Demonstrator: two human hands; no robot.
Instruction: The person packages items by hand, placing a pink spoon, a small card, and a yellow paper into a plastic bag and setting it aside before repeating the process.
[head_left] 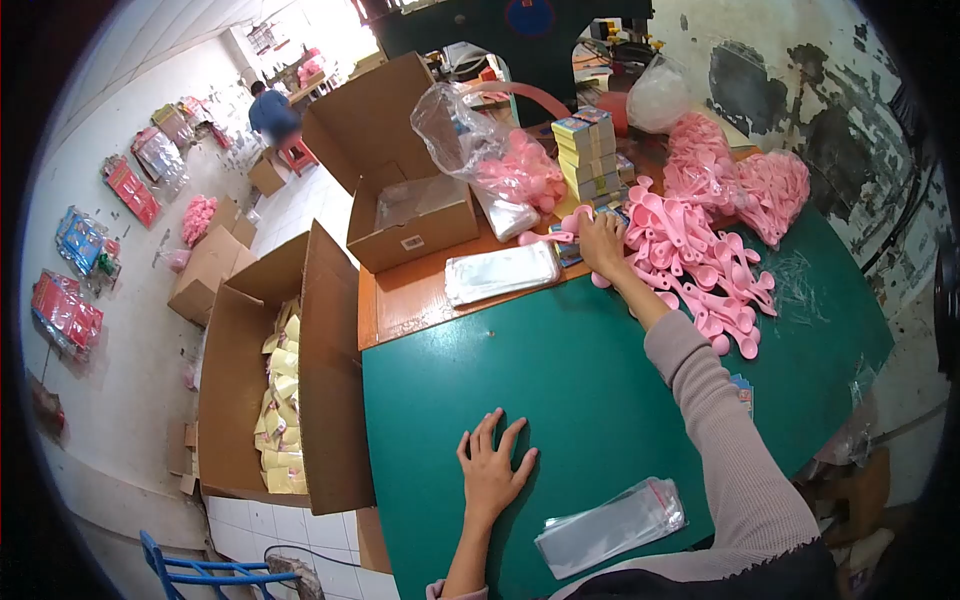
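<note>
My left hand (492, 470) lies flat on the green tabletop (450, 380), fingers spread, holding nothing. My right hand (603, 246) reaches far forward, its fingers curled down at the left edge of a heap of pink measuring spoons (690, 250). Small printed cards (568, 250) lie beside and under that hand, and a pink spoon (570, 222) touches or nearly touches its fingers. The right fingertips are hidden, so what they grip does not show. Clear plastic bags (612, 525) lie in a stack near my body, right of my left hand.
Another stack of clear bags (500, 273) sits behind the green surface. Banded card stacks (587, 155) and bagged pink spoons (700, 160) stand farther back. An open carton (335, 370) with yellow packets stands left, another carton (415, 220) behind. A person (272, 112) is in the background.
</note>
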